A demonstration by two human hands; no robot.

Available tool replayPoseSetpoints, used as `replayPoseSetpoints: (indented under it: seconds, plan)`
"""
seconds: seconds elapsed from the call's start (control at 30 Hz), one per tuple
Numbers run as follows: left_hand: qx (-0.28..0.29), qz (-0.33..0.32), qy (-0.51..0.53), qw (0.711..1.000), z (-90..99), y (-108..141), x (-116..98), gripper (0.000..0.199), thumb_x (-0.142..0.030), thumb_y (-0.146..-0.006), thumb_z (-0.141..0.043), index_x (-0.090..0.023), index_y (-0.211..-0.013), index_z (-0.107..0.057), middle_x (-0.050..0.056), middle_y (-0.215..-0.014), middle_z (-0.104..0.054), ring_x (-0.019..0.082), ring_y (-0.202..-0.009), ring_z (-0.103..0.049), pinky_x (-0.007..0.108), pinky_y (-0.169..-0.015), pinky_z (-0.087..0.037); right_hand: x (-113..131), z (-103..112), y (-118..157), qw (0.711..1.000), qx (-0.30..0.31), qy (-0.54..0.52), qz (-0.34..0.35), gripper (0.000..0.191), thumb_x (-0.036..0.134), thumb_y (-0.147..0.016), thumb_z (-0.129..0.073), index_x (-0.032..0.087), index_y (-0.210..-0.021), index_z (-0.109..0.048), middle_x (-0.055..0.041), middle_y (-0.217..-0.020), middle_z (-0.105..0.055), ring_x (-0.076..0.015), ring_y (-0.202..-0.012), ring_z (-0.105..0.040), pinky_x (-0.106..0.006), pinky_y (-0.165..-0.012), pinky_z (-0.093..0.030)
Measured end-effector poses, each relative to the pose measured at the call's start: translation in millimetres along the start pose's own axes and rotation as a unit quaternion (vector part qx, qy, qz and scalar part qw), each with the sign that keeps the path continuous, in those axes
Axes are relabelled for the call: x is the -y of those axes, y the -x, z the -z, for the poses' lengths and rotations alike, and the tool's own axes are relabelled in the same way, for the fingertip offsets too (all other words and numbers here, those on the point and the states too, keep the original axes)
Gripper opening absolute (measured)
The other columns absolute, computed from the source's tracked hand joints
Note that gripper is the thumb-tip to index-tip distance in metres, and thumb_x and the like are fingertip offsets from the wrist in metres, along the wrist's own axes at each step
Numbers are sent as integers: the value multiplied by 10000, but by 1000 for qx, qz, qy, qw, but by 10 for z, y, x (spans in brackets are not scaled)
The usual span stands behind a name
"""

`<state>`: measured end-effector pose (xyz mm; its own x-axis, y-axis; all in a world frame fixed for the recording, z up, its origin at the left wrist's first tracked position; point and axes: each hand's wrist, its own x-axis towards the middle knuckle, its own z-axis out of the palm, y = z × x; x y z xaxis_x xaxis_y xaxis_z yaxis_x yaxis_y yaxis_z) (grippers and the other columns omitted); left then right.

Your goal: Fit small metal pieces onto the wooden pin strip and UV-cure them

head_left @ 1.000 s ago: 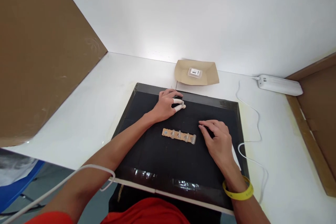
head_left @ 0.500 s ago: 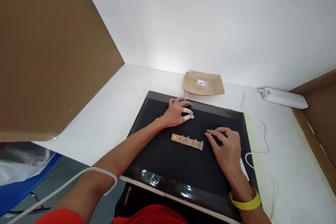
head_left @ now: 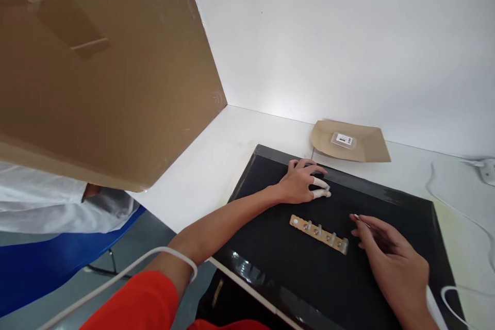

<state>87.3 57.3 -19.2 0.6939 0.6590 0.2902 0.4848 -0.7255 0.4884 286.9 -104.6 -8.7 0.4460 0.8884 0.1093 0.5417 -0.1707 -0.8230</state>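
My left hand (head_left: 299, 184) rests on the black mat (head_left: 266, 247), with white covers on its thumb and index finger. Those two fingertips pinch a small clear piece (head_left: 327, 189). To the right, my right hand (head_left: 398, 263) is raised over the mat, thumb and fingers closed on a small thin piece (head_left: 362, 220) with a pale end; its kind is too small to make out. Between the hands and nearer to me lies a tan strip (head_left: 299, 223) bearing several short clear cylinders and a white dot at its left end.
A brown paper tray (head_left: 373, 147) behind the mat holds a labelled clear case (head_left: 344, 139). A white cable (head_left: 456, 211) and a white power strip (head_left: 488, 170) are at the right. A cardboard panel (head_left: 116, 72) rises at the left; a person in a white sleeve (head_left: 42, 196) is beyond it.
The view has swung left, so everything appears further right. My right hand has turned over, showing more of its palm side and the thin piece. My left hand keeps its pinch.
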Motion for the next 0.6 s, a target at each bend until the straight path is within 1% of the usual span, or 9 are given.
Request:
replayPoseSetpoints:
  seconds: [0.13,0.2,0.27,0.3,0.37,0.43,0.53,0.57,0.6]
  plan:
    - [0,-11,2,1000,3,1,-10,161,-418,-965,-751,-308,-1010,-859,45,-1407,-715,315,-1443,-502,523,-1100,-338,120,-2,-160,999,23,1,27,558,761,-822,-668,254,-1020,-793,-83,-942,-839,-263,-733,-803,-368,-633,-643]
    - [-3,-16,4,1000,5,9,-12,156,-417,-965,-752,-316,-1013,-861,38,-1411,-713,308,-1450,-499,519,-1112,-331,198,-4,-293,1000,17,-16,13,593,771,-799,-685,264,-1091,-781,-76,-929,-841,-258,-715,-796,-368,-617,-644]
    - [-8,-18,5,1000,10,19,-14,152,-417,-965,-755,-317,-1006,-862,32,-1422,-709,303,-1456,-495,516,-1124,-324,253,-16,-424,998,12,-64,-17,665,759,-782,-720,265,-1227,-739,-75,-953,-847,-243,-682,-779,-361,-588,-642]
    - [-9,-18,6,1000,14,25,-15,153,-422,-962,-759,-316,-1000,-862,31,-1426,-708,304,-1456,-495,516,-1124,-325,267,-22,-475,996,12,-84,-24,696,757,-772,-734,260,-1260,-726,-78,-968,-849,-234,-661,-767,-360,-578,-640]
    - [-10,-19,8,1000,23,33,-18,161,-440,-956,-764,-316,-986,-863,34,-1429,-710,315,-1453,-500,515,-1116,-334,269,-29,-530,996,13,-87,-15,690,766,-759,-742,251,-1218,-752,-81,-968,-851,-223,-629,-747,-362,-584,-637]
    - [-13,-22,13,1000,31,35,-25,178,-456,-963,-753,-318,-984,-864,39,-1419,-718,318,-1442,-514,507,-1114,-341,251,-23,-515,998,-13,-67,-5,633,763,-779,-729,242,-1136,-788,-83,-958,-850,-218,-622,-740,-364,-612,-634]
    - [-31,-16,15,999,41,29,-41,184,-465,-969,-747,-321,-972,-862,35,-1378,-742,301,-1419,-539,490,-1111,-347,221,-11,-393,993,-91,-74,-18,569,683,-872,-701,226,-1203,-776,-92,-1025,-848,-209,-642,-750,-349,-619,-625]
    - [-37,-12,13,999,44,27,-47,170,-456,-965,-754,-323,-959,-860,26,-1363,-749,292,-1410,-548,483,-1108,-350,217,-10,-343,993,-101,-69,-8,539,657,-897,-690,221,-1199,-780,-92,-1018,-849,-206,-629,-750,-345,-605,-620]
    - [-42,-11,17,999,47,26,-51,150,-435,-962,-761,-321,-950,-858,22,-1353,-754,286,-1400,-555,481,-1109,-349,217,-14,-297,995,-89,-50,21,484,622,-921,-683,225,-1173,-794,-84,-989,-850,-201,-612,-750,-340,-605,-620]
